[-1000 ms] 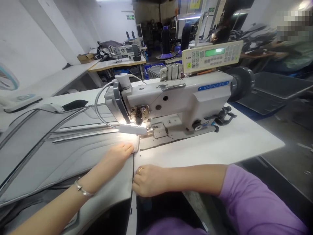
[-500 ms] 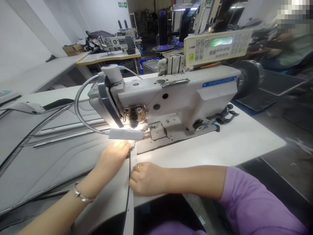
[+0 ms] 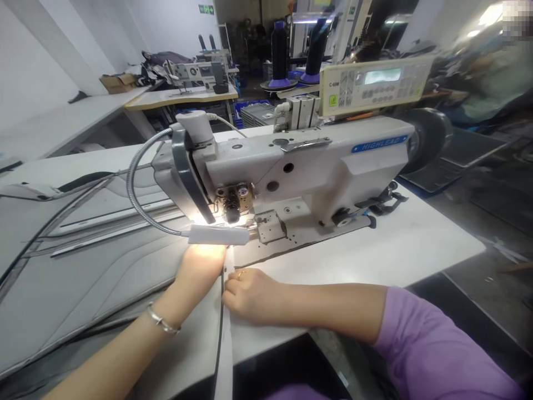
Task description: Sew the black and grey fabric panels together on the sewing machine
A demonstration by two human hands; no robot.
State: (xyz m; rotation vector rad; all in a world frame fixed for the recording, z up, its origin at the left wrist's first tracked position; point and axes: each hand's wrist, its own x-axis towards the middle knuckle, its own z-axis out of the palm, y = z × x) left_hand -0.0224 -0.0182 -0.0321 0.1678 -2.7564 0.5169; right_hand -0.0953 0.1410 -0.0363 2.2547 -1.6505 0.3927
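Observation:
A large grey padded panel [image 3: 95, 278] with dark piping lies across the table, its right edge running toward the needle of a white sewing machine [image 3: 291, 166]. My left hand [image 3: 200, 266] lies flat on the panel just under the lit gooseneck lamp [image 3: 219, 235], fingers reaching toward the presser foot. My right hand [image 3: 250, 294], with a ring, pinches the panel's edge and a pale strip [image 3: 225, 350] that hangs off the table's front.
The machine's control panel [image 3: 375, 83] and handwheel [image 3: 428, 136] sit at the right. Dark thread cones [image 3: 280, 55] stand behind. Another sewing table [image 3: 183, 97] is at the back left. The white tabletop [image 3: 375, 244] ends at the right, beside dark trays.
Both hands have slid forward along the panel edge toward the needle; the left hand now sits under the lamp. The view has shifted slightly.

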